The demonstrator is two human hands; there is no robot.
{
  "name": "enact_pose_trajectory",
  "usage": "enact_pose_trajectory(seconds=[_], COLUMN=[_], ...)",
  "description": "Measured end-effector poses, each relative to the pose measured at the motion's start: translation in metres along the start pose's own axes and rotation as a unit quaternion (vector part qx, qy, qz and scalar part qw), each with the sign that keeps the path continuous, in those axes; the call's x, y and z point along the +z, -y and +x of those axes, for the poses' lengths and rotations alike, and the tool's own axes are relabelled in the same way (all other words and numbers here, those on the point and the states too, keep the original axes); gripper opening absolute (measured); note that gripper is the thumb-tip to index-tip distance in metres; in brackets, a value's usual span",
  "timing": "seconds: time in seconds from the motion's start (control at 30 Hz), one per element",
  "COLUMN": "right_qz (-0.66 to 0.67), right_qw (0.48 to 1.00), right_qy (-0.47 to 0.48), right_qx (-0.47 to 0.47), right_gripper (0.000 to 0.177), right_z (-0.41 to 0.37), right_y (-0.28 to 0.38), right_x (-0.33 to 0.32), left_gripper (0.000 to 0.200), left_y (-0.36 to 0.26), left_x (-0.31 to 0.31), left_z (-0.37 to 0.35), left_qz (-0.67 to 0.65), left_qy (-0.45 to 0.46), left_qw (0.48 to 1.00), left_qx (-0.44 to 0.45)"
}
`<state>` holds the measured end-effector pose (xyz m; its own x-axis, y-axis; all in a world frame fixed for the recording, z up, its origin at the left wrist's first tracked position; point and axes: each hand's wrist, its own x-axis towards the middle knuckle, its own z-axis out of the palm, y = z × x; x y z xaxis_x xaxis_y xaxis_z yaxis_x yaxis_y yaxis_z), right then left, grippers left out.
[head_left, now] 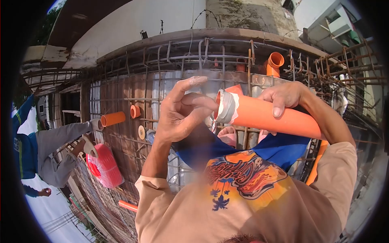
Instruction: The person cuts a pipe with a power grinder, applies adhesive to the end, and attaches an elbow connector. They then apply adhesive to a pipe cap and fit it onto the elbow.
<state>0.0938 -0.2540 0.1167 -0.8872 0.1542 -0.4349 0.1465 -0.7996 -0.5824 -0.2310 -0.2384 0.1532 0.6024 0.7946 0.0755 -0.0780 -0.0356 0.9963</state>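
A large orange pipe [275, 115] lies across in front of my chest, with grey paste [228, 107] and a jagged white edge around its left end. My right hand [283, 99] is wrapped over the pipe's middle, and the pipe's far end rests against my right forearm. At the pasted end is my left hand [184, 107], its thumb and curled fingers brought together at the rim and its index finger raised and bent. Pale residue coats that index fingertip. Whatever the left fingers may pinch is too small to tell.
Rebar mesh [160, 99] spreads below and ahead. An orange elbow [275, 60] stands at the back. Short orange pieces [113, 118] and a wrapped pink-red coil [106, 166] lie left. A person in grey trousers [60, 141] is at far left. Rebar [348, 69] juts at upper right.
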Motion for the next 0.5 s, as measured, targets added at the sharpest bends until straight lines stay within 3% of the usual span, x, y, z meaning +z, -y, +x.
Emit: enact_pose_trajectory(seconds=[0.1, 0.2, 0.23, 0.3, 0.4, 0.43, 0.5], right_qz=[-0.017, -0.048, -0.137, -0.307, -0.51, -0.519, -0.525], right_qw=[1.0, 0.997, 0.986, 0.938, 0.809, 0.762, 0.708], right_qy=[-0.006, -0.061, -0.087, -0.128, -0.292, -0.385, -0.472], right_qx=[0.003, -0.005, -0.036, -0.101, 0.019, 0.05, 0.038], right_gripper=[0.083, 0.087, 0.091, 0.1, 0.1, 0.091, 0.087], right_z=[-0.001, -0.004, -0.005, -0.004, -0.005, 0.001, 0.007], right_y=[0.002, 0.002, 0.005, 0.014, 0.022, 0.002, -0.032], right_x=[0.002, 0.002, 0.004, 0.017, 0.084, 0.095, 0.11], left_gripper=[0.084, 0.092, 0.1, 0.111, 0.115, 0.115, 0.111], left_y=[0.004, 0.0, -0.001, 0.0, 0.003, 0.006, 0.016], left_x=[-0.001, 0.008, 0.009, 0.013, 0.02, 0.022, 0.026], left_z=[0.011, 0.019, 0.02, 0.021, 0.017, 0.015, 0.009], left_qz=[-0.011, -0.051, -0.038, -0.038, -0.089, -0.113, -0.122], left_qy=[0.079, 0.046, 0.058, 0.071, 0.069, 0.062, 0.052], left_qw=[0.995, 0.994, 0.994, 0.992, 0.985, 0.982, 0.98], left_qx=[-0.066, -0.083, -0.089, -0.098, -0.133, -0.137, -0.147])
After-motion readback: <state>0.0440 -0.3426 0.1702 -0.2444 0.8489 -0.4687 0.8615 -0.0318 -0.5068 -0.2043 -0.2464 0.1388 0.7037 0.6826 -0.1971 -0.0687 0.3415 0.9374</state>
